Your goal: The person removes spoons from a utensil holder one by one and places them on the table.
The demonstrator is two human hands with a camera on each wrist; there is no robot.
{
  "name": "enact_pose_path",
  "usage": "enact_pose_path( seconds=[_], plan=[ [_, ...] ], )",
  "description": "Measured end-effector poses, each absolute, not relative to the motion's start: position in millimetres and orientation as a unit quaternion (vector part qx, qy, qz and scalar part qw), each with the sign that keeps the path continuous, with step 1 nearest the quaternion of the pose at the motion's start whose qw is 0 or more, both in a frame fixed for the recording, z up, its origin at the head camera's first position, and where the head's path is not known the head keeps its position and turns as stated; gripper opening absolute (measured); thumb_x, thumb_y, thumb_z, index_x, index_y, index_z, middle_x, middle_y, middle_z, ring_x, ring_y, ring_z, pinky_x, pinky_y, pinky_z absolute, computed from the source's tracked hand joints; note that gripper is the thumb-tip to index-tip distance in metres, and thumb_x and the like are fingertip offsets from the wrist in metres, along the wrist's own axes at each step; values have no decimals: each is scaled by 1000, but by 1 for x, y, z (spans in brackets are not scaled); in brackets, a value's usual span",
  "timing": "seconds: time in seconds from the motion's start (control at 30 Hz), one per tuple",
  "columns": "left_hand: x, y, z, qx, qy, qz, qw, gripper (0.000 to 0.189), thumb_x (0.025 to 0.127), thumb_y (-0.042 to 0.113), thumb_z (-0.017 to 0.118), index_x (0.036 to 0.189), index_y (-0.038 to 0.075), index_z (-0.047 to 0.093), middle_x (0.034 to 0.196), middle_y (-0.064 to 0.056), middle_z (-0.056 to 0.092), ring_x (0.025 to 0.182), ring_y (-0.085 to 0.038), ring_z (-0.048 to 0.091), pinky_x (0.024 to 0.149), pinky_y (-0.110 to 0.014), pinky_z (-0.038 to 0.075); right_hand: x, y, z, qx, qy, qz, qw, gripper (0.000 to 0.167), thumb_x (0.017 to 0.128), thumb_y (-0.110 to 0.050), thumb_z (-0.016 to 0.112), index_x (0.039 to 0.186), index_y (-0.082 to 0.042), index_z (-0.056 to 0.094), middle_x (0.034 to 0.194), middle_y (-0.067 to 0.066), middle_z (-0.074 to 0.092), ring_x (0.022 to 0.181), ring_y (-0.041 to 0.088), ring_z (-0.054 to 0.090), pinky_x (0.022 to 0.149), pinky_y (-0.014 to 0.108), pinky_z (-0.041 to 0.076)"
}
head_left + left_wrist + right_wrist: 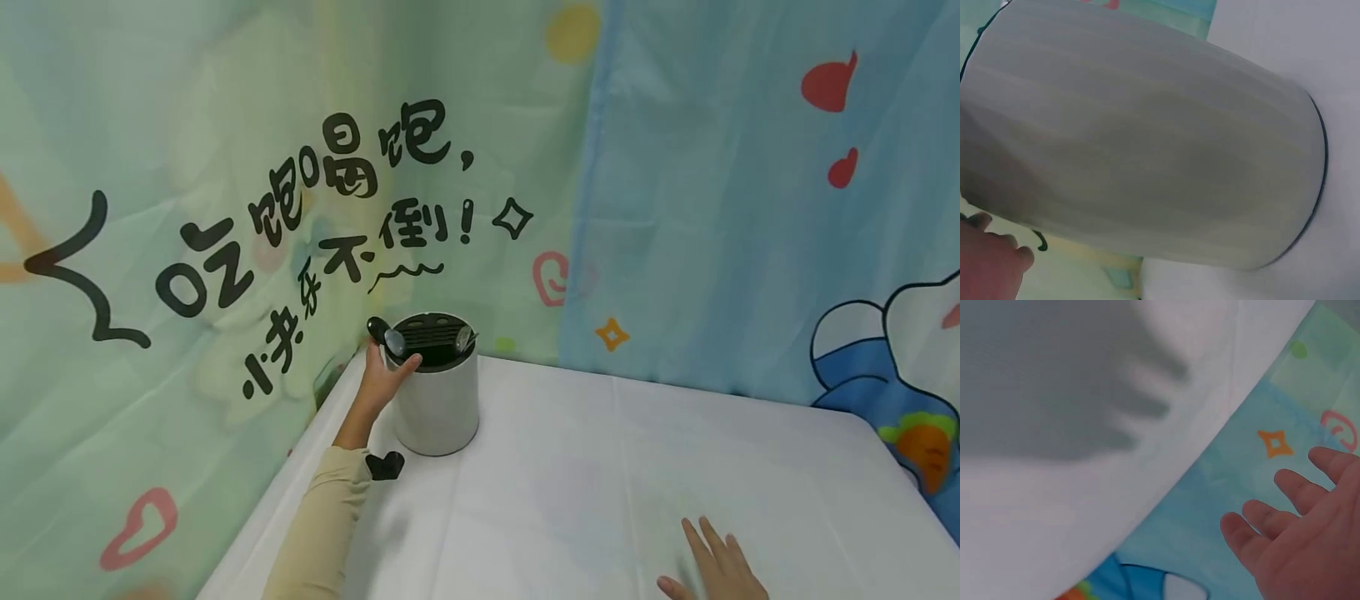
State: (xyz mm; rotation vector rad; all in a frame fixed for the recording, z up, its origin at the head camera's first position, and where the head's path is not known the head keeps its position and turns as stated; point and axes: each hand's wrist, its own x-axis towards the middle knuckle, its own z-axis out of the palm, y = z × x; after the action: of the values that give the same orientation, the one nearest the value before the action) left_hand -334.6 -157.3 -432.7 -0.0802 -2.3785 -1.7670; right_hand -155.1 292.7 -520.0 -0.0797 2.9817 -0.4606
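From my seat, I have the left hand (381, 385) at the holder (437, 417), thumb laid on the near rim and fingers round the left side, so I read it as a grip. The left wrist view shows only part of those fingers, bent; whether they also touch the black utensil (377, 328) just above them I cannot tell. The right hand (716, 568) carries nothing: fingers spread, palm in sight in the right wrist view, well apart from the holder.

The holder stands upright at the far left of the white table (555, 475), close to the corner of the cloth backdrop (697, 217). In its slotted black top (431, 335) sit the black utensil, a grey one (395, 342) beside it, and a metal one (462, 338) at the right edge.

To work this grip well, I would keep the holder level, since the utensils lean at its rim and a tilt could shift them. One hand high on a wide body seems likely to tip it; the free palm against the right side would steady it.

I find no brand or label on the wall of the holder that faces me. The backdrop's black lettering (410, 225) reads 吃饱喝饱, then 快乐不倒! Printed around it are hearts, stars and, at the right, a carrot (926, 454).
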Motion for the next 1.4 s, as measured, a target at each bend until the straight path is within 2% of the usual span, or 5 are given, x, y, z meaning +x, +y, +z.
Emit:
enact_pose_path(
  seconds=[0.23, 0.53, 0.83, 1.17, 1.4],
  plan=[
    [-341, -157, -441, -27, -830, -551, 76, 108, 71, 52, 71, 145, 4, 10, 148, -21, 12, 137, -34, 16, 109, -51, 20, -195, 265, -478, -109, 975, -192, 38, 82, 86, -47, 55, 137, 10, 26, 137, 39, 21, 117, 64, 20, 80, 73, 31],
    [-351, -162, -434, -25, -842, -536, 57, 104, 74, 47, 71, 146, 8, 7, 149, -17, 13, 138, -30, 17, 109, -48, 23, -264, 172, -422, -186, 921, -342, 28, 74, 92, -39, 50, 141, 7, 18, 144, 32, 18, 130, 50, 22, 98, 62, 28],
    [-354, -161, -428, -16, -842, -538, 45, 100, 74, 45, 71, 145, 6, 12, 147, -18, 20, 136, -30, 21, 109, -47, 24, -338, 70, -401, -108, 867, -484, 52, 62, 95, -41, 43, 141, -1, 30, 144, 20, 33, 133, 35, 30, 103, 49, 33],
    [-355, -161, -434, -27, -829, -555, 59, 92, 77, 36, 71, 143, 5, 16, 143, -18, 25, 134, -29, 26, 108, -46, 26, -354, 19, -405, -54, 854, -503, -119, 35, 90, -21, 55, 111, 7, 60, 126, 22, 52, 122, 37, 43, 101, 49, 34],
    [-359, -163, -437, -2, -829, -558, 39, 98, 76, 42, 70, 145, 6, 11, 147, -18, 20, 136, -30, 23, 108, -46, 26, -360, 9, -401, -23, 838, -527, -144, 28, 87, -12, 56, 98, 13, 63, 120, 23, 55, 118, 37, 44, 100, 47, 34]
  ],
)
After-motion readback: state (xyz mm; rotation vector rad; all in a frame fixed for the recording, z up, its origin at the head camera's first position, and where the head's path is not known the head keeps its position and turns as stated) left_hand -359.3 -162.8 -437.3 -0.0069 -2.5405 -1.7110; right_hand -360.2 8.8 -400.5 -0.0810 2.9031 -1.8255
